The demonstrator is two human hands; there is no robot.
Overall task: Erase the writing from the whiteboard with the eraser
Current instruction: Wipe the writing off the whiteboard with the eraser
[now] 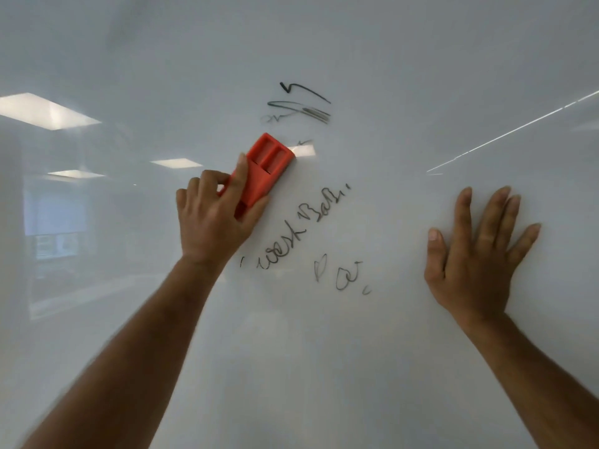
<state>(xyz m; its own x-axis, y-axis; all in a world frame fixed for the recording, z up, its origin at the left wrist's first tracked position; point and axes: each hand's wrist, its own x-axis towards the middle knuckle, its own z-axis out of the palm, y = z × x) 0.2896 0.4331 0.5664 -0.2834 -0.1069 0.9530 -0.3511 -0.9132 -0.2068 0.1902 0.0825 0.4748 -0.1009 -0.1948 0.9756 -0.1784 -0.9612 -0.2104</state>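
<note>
A glossy whiteboard (389,351) fills the whole view. My left hand (214,218) grips a red-orange eraser (267,166) and presses it flat against the board, tilted up to the right. Black smeared strokes (299,103) lie just above the eraser. Thin handwritten words (303,228) run diagonally below and to the right of it, with a few more marks (343,275) lower down. My right hand (476,254) rests flat on the board to the right of the writing, fingers spread, holding nothing.
The board reflects ceiling lights (48,111) and a room at the left. A thin bright line (512,131) crosses the upper right of the board.
</note>
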